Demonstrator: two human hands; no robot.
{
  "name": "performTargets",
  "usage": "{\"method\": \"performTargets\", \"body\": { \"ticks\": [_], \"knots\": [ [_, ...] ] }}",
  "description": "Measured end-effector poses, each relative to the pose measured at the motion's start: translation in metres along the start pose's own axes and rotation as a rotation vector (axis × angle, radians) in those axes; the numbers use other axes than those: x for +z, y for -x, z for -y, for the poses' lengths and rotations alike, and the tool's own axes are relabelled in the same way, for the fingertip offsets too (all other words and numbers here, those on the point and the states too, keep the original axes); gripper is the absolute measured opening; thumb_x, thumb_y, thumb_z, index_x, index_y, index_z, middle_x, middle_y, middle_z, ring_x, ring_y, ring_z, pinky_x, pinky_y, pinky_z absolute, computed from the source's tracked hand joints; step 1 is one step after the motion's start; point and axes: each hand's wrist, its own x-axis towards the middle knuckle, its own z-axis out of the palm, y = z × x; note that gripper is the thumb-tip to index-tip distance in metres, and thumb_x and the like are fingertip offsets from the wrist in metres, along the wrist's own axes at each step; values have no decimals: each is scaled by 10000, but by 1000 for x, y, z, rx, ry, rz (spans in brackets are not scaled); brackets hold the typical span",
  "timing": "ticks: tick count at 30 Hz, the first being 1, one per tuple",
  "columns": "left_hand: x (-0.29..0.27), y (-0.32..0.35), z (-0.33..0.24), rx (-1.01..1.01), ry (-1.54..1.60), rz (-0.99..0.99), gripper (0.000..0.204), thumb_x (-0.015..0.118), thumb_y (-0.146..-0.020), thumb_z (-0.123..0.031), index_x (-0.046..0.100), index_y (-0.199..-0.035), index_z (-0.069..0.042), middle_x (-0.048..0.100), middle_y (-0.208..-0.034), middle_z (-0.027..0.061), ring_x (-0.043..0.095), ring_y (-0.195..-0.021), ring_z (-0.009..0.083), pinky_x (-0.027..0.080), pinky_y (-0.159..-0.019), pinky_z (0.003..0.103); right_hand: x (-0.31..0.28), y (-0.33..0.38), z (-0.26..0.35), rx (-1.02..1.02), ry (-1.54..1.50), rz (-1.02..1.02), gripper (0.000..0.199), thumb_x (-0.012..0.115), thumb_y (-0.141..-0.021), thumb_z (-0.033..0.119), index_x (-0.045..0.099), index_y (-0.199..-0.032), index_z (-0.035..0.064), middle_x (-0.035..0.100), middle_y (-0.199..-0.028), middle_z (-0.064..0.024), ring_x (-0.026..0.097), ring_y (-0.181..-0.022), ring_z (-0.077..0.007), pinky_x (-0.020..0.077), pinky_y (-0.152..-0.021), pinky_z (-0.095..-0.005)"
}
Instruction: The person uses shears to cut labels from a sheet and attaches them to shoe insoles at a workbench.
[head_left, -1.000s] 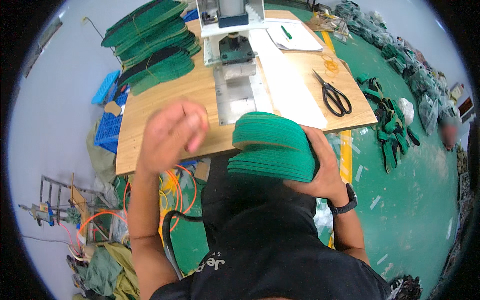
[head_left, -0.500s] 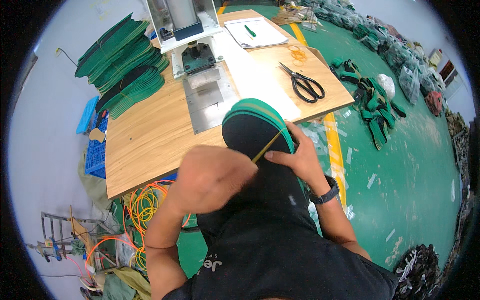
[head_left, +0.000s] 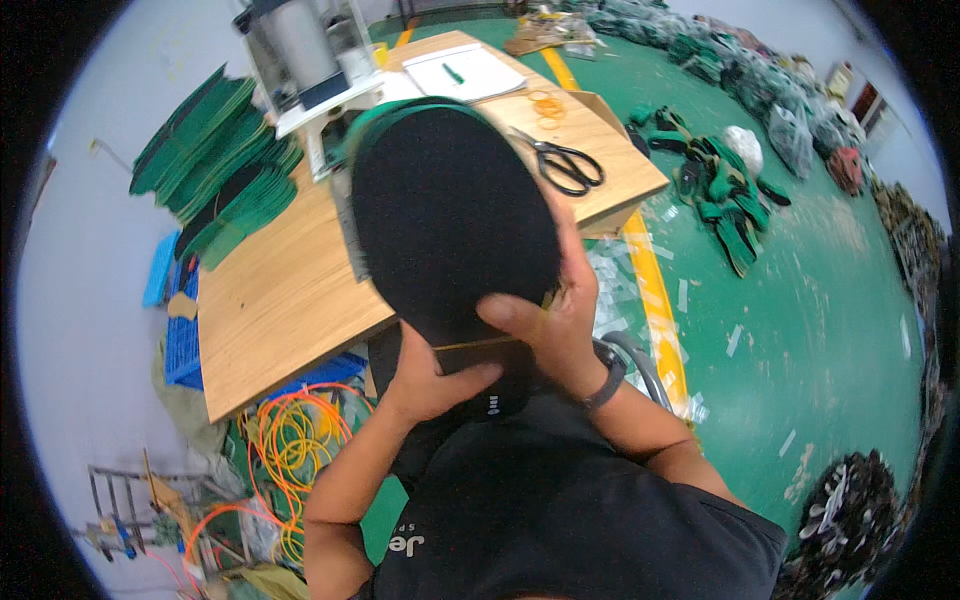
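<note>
A thick stack of oval pieces (head_left: 450, 215), black on the face toward me with green edges, is held upright in front of my chest. My right hand (head_left: 545, 325) grips its lower right edge, thumb on the black face. My left hand (head_left: 430, 375) holds its lower left, with the thumb pressing a thin tan rubber band (head_left: 480, 343) stretched across the stack's bottom. The stack hides much of the wooden table (head_left: 280, 290) behind it.
A grey press machine (head_left: 300, 50) stands at the table's far side. Black scissors (head_left: 565, 165), loose rubber bands (head_left: 545, 103) and white paper (head_left: 465, 72) lie at right. Green piles (head_left: 215, 165) sit at left. Orange cable (head_left: 290, 440) and a blue crate (head_left: 185, 330) lie below.
The stack has tipped up from lying flat with green edges showing to standing with its black face toward me. My left hand dropped from above it to its lower edge with the band.
</note>
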Motion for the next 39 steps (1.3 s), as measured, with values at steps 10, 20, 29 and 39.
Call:
{"method": "performTargets", "body": {
  "ticks": [10,20,29,39],
  "knots": [
    [13,-34,-13,225,337,-305,980,748,-599,-151,208,-1404,-5,468,-1262,157,505,-1144,273,418,-989,403,-83,46,-12,61,245,477,473,682,-815,95,444,-1216,13,504,-817,-5,490,-716,-105,405,-634,-262],
    [55,-90,-64,450,-662,465,577,790,-696,-282,550,-1160,-37,595,-1114,189,589,-1007,341,480,-867,363,-144,99,-10,478,-157,-242,654,700,-754,200,409,-1303,-5,500,-1290,-127,492,-1169,-263,379,-1004,-401],
    [-130,-30,-35,-53,-575,-500,136,592,-882,-122,665,-920,-14,615,-649,30,550,-514,118,436,-506,265,-237,-110,-24,20,150,-550,481,495,-935,278,452,-1331,7,479,-1319,-166,484,-1184,-286,407,-997,-427],
    [-397,-61,36,204,-1050,-1247,460,667,-835,-333,587,-1145,-2,585,-1112,154,586,-947,202,461,-813,329,-135,-238,-41,-804,1394,34,437,500,-923,36,388,-1340,-31,443,-1354,-203,427,-1251,-278,338,-1038,-398]
  ]
}}
